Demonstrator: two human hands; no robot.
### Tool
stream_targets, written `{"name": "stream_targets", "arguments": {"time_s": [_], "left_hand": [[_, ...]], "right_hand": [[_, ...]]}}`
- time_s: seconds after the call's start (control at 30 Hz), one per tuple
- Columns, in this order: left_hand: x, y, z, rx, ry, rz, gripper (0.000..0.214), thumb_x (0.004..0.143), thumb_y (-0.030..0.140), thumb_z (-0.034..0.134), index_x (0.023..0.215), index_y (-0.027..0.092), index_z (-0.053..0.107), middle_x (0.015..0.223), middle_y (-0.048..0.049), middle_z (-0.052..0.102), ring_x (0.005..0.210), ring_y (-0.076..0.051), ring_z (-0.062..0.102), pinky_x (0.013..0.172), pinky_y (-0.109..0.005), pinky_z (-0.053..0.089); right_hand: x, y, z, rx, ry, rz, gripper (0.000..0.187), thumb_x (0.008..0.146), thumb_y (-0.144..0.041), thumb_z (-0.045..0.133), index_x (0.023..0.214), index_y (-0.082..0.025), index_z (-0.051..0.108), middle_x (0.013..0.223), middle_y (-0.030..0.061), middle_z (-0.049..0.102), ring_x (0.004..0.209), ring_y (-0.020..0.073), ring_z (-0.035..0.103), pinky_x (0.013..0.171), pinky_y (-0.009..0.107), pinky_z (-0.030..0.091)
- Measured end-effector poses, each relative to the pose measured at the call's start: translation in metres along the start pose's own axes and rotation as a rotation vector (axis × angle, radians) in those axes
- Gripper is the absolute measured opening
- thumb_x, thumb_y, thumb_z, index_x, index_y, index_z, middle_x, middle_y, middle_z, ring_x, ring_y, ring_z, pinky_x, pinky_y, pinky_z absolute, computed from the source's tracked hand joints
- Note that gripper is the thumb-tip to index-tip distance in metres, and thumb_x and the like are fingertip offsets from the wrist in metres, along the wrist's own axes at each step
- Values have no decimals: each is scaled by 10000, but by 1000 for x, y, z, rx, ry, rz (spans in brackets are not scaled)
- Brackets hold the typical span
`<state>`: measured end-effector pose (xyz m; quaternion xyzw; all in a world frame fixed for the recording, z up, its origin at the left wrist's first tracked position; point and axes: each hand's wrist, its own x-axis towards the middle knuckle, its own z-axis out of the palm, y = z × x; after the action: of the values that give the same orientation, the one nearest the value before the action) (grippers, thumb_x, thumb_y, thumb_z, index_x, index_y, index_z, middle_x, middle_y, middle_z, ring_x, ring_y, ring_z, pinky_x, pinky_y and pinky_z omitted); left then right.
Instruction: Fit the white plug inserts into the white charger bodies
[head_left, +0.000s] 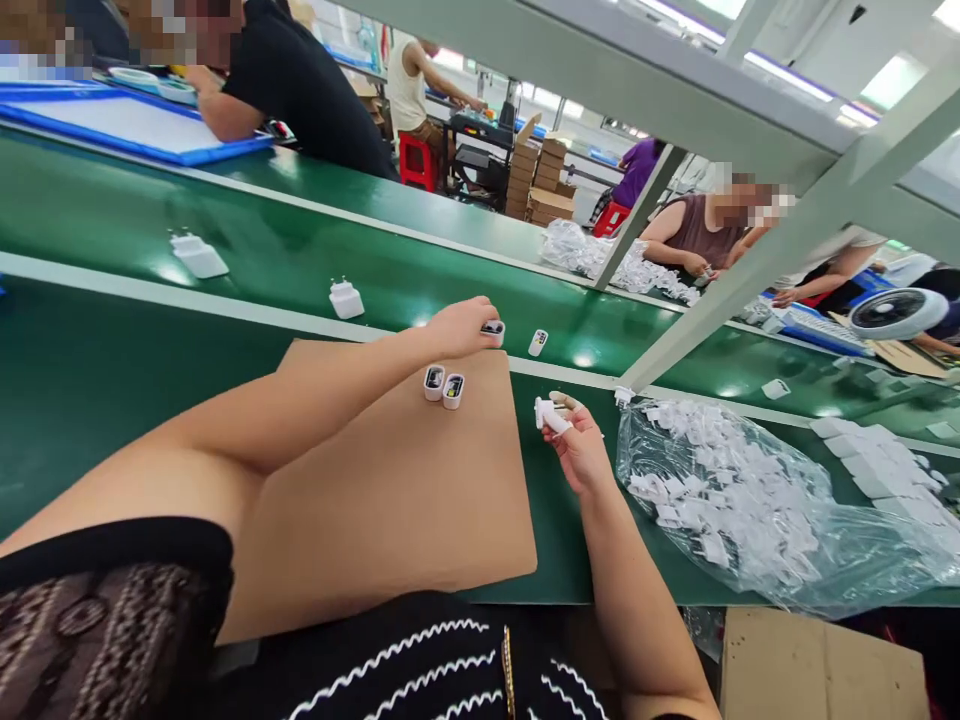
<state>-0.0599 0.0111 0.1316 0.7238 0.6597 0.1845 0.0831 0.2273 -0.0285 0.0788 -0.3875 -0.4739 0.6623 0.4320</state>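
Note:
My left hand [463, 328] reaches over the far edge of the cardboard sheet [390, 500]. Its fingers are closed on a white charger housing [493, 333] whose open end shows dark parts inside. Just nearer to me on the cardboard, two similar open housings, a left one [434, 382] and a right one [453, 391], stand side by side. Another open housing [538, 342] lies on the green belt beyond. To the right of the cardboard, my right hand [579, 450] pinches white plug pieces [553, 414]; how many is unclear.
A clear plastic bag [817, 510] full of white plug parts lies at the right, near stacked white pieces [877, 460]. Finished-looking chargers [199, 256] [346, 299] sit on the belt [420, 270]. A slanted metal post [735, 270] rises at right; co-workers sit beyond.

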Motion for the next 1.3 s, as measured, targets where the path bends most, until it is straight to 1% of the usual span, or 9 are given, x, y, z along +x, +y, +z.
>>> {"name": "stream_targets", "arguments": {"time_s": [0.1,0.17,0.3,0.37,0.47,0.57,0.73,1.07,1.3], "left_hand": [[-70,34,4,-177,3,137,271,847,418,697,999,194,698,994,-50,684,915,-221,637,779,-293,462],[-110,52,20,-297,-27,145,194,851,363,699,950,196,692,917,-36,672,871,-206,629,766,-295,460],[-154,59,63,-463,5,29,127,852,296,701,892,176,684,878,-42,628,782,-185,602,718,-306,467],[-159,55,80,-585,32,-10,213,824,332,751,964,178,702,921,-45,630,780,-180,603,708,-303,485],[-159,49,91,-776,57,-6,346,798,379,790,1078,189,718,967,-43,640,764,-163,603,709,-294,507],[-159,47,91,-816,68,7,235,826,390,756,919,177,721,856,-19,598,688,-139,557,671,-285,478],[-158,47,89,-791,59,22,275,828,387,747,699,179,622,775,-2,530,676,-139,533,638,-281,434],[-155,43,90,-802,42,29,257,815,365,766,703,172,638,778,-3,531,672,-137,530,647,-282,433],[-154,42,90,-779,9,0,239,806,334,772,697,164,645,790,-10,541,664,-139,534,648,-289,433]], "right_hand": [[-5,1,5,-178,16,-68,355,713,-384,826,1015,-222,733,768,-23,694,536,85,522,489,226,417],[-9,2,8,-238,-54,-68,356,724,-403,827,1016,-216,749,842,12,731,585,105,563,531,251,469],[-19,3,15,-360,-248,-110,421,764,-389,817,1148,-235,738,1028,59,755,763,165,650,719,339,574],[-23,4,18,-574,-241,-289,291,833,-360,762,1096,-236,753,1022,66,732,820,183,651,767,363,575],[-29,3,24,-875,-249,-609,157,916,-271,673,1048,-235,750,1068,84,706,1001,226,663,888,404,565],[-33,5,30,-1001,-339,-741,222,963,-200,594,1143,-249,713,1103,85,720,1067,233,674,926,409,563],[-34,12,36,-1215,-401,-781,277,960,-188,586,1196,-251,716,1015,94,699,957,251,646,824,401,563],[-31,14,44,-1239,-396,-854,332,965,-141,526,1239,-241,684,1000,91,707,968,252,645,837,399,560],[-32,11,47,-1308,-397,-826,334,878,-55,521,1090,-228,713,917,75,680,911,246,623,767,363,531]]}}
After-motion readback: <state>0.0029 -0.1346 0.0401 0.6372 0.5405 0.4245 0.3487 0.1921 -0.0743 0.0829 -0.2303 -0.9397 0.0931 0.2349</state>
